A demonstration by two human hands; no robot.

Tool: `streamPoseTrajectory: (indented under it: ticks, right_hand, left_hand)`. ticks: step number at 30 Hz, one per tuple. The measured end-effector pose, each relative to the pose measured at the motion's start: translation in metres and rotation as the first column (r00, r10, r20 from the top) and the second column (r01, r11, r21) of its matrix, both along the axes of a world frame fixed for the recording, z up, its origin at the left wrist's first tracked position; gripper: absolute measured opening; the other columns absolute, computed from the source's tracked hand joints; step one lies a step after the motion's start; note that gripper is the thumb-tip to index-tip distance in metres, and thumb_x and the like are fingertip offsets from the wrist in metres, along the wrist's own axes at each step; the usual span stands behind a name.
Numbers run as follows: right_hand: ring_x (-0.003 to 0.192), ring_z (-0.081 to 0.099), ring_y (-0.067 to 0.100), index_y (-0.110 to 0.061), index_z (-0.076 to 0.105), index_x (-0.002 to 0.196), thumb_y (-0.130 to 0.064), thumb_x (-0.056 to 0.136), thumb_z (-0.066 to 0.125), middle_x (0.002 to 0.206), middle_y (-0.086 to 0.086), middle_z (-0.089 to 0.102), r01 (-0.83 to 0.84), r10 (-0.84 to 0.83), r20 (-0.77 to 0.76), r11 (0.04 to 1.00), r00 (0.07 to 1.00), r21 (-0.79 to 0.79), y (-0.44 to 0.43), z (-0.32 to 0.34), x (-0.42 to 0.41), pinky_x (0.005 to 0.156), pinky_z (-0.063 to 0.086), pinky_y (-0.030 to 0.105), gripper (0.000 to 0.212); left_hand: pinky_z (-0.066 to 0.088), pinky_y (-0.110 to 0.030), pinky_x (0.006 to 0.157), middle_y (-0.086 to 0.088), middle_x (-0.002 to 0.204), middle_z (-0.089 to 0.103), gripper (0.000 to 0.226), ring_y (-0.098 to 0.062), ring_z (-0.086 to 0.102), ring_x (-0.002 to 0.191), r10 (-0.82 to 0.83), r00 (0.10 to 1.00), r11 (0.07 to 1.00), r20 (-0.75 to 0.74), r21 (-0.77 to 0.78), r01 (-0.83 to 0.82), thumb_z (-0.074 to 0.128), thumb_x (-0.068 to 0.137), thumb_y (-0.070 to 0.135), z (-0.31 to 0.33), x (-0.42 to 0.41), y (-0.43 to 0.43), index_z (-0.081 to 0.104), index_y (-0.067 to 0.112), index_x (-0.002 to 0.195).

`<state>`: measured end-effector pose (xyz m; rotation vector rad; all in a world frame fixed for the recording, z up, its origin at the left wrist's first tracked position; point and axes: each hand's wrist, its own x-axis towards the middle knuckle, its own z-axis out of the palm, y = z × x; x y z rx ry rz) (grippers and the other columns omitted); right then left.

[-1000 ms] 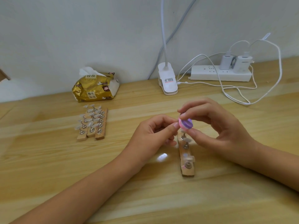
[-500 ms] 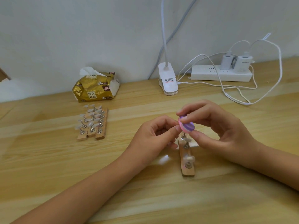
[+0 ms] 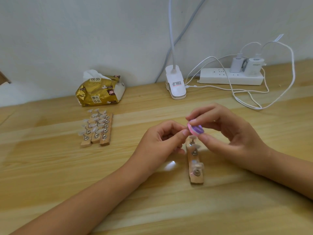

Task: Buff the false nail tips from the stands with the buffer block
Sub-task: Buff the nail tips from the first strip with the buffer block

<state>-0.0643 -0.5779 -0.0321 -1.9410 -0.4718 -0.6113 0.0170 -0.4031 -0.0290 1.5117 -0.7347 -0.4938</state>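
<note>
My right hand (image 3: 233, 133) pinches a small pink and purple buffer block (image 3: 195, 129) between thumb and fingers, just above the far end of a wooden nail stand (image 3: 196, 179) lying on the table. My left hand (image 3: 162, 141) has its thumb and forefinger pinched together right against the block's left side; whatever they hold is too small to see. The stand under the hands carries several clear nail tips (image 3: 196, 146) on metal pins. Three more wooden stands (image 3: 96, 128) with clear tips lie side by side to the left.
A gold tissue pack (image 3: 100, 92) sits at the back left near the wall. A white clip lamp base (image 3: 176, 83) stands at the back centre. A white power strip (image 3: 230, 77) with two chargers and looping white cables (image 3: 250, 100) fills the back right.
The buffer block has tilted and shifted slightly in my right hand against my left fingertips. Both hands stay over the stand's far end.
</note>
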Motion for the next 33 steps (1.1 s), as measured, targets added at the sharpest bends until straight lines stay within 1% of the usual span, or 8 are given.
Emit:
streamPoseTrajectory:
  ticks: [6,9,13,20,23,27,30,33]
  right_hand:
    - [0.11,0.064,0.021,-0.015,0.065,0.104,-0.023,0.093,0.068,0.111,0.008,0.064,0.039,-0.029,-0.08,0.993,0.996,0.115,-0.001,0.0009,0.0026,0.097,0.054,0.035,0.015]
    - [0.11,0.063,0.024,-0.013,0.064,0.108,-0.016,0.092,0.065,0.113,0.009,0.062,0.01,-0.009,0.038,1.0,0.999,-0.025,0.0023,0.0004,-0.0003,0.095,0.053,0.031,0.016]
    - [0.108,0.064,0.019,-0.013,0.065,0.104,-0.02,0.092,0.069,0.11,0.008,0.064,0.062,-0.054,-0.086,0.994,0.995,0.095,-0.0018,0.0005,0.0031,0.094,0.055,0.033,0.014]
    - [0.111,0.064,0.02,-0.016,0.064,0.105,-0.021,0.087,0.069,0.112,0.007,0.064,0.038,-0.032,-0.059,0.995,0.998,0.097,0.0002,0.0013,0.0018,0.094,0.054,0.03,0.019]
    - [0.112,0.063,0.025,-0.014,0.064,0.108,-0.014,0.09,0.066,0.115,0.009,0.062,0.02,-0.02,0.026,1.0,0.999,-0.02,0.0018,0.0008,0.0,0.095,0.053,0.031,0.018]
    - [0.112,0.063,0.02,-0.016,0.065,0.105,-0.02,0.091,0.069,0.113,0.007,0.063,0.048,-0.042,-0.066,0.995,0.997,0.087,-0.0008,0.0002,0.0034,0.097,0.054,0.034,0.016]
    - [0.112,0.063,0.024,-0.016,0.064,0.108,-0.016,0.091,0.065,0.115,0.009,0.062,0.025,-0.025,0.018,0.999,1.0,-0.021,0.0005,0.0008,0.0013,0.096,0.052,0.03,0.017]
    - [0.113,0.063,0.019,-0.017,0.067,0.106,-0.019,0.092,0.067,0.114,0.005,0.063,0.065,-0.061,-0.083,0.997,0.995,0.039,-0.0019,-0.0007,0.0045,0.097,0.051,0.027,0.014]
  left_hand:
    - [0.052,-0.019,0.06,0.008,0.065,0.058,0.007,-0.005,0.054,0.06,0.009,1.0,1.0,0.007,0.0,-0.009,0.063,0.089,0.012,-0.0009,0.0001,-0.0006,0.069,0.01,0.085]
    - [0.05,-0.016,0.059,0.006,0.064,0.057,0.007,-0.005,0.054,0.061,-0.005,1.0,1.0,0.005,-0.014,0.005,0.063,0.088,0.013,0.0005,-0.0015,-0.0008,0.068,0.011,0.084]
    - [0.051,-0.018,0.06,0.007,0.066,0.057,0.007,-0.005,0.054,0.061,0.009,1.0,1.0,0.009,0.005,-0.009,0.063,0.089,0.013,-0.0006,-0.0003,-0.0006,0.069,0.01,0.085]
    - [0.05,-0.016,0.059,0.007,0.065,0.057,0.008,-0.005,0.053,0.061,0.005,1.0,1.0,0.004,0.002,-0.005,0.063,0.089,0.011,0.0004,-0.0018,-0.0006,0.069,0.01,0.085]
    - [0.05,-0.016,0.059,0.006,0.063,0.057,0.008,-0.005,0.054,0.06,0.001,1.0,1.0,-0.004,-0.003,-0.001,0.063,0.088,0.012,0.0021,-0.0021,-0.0008,0.068,0.011,0.082]
    - [0.051,-0.018,0.06,0.006,0.065,0.057,0.009,-0.006,0.053,0.062,0.013,1.0,1.0,0.01,0.01,-0.013,0.062,0.089,0.012,0.0012,-0.0014,-0.0006,0.069,0.007,0.087]
    - [0.05,-0.016,0.059,0.007,0.063,0.057,0.008,-0.005,0.054,0.061,-0.004,1.0,1.0,0.013,0.002,0.004,0.064,0.087,0.016,0.0026,-0.0028,-0.0006,0.068,0.014,0.081]
    - [0.051,-0.018,0.061,0.007,0.065,0.058,0.008,-0.006,0.053,0.062,0.007,0.999,1.0,0.031,0.02,-0.008,0.064,0.088,0.017,0.0016,-0.0018,-0.0007,0.07,0.012,0.086]
